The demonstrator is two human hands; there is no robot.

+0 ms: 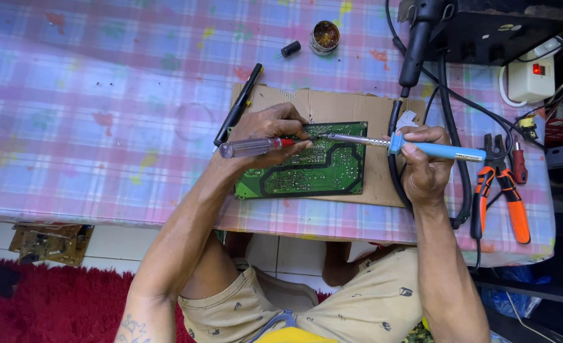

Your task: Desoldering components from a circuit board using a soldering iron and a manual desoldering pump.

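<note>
Across the frame runs your surface [104, 127], covered in a plaid cloth. At its centre a sheet of cardboard [357, 108] carries the green circuit board [323, 168]. Your left hand [272, 130] rests on the board's upper left, closed around a screwdriver [250, 147] with a clear handle. Your right hand [424, 162], right of the board, grips a blue-handled soldering iron [415, 148]; its tip seems to meet the screwdriver's tip over the board's top edge. Orange pliers [510, 197] lie at right, a small tin [325, 37] at top.
</note>
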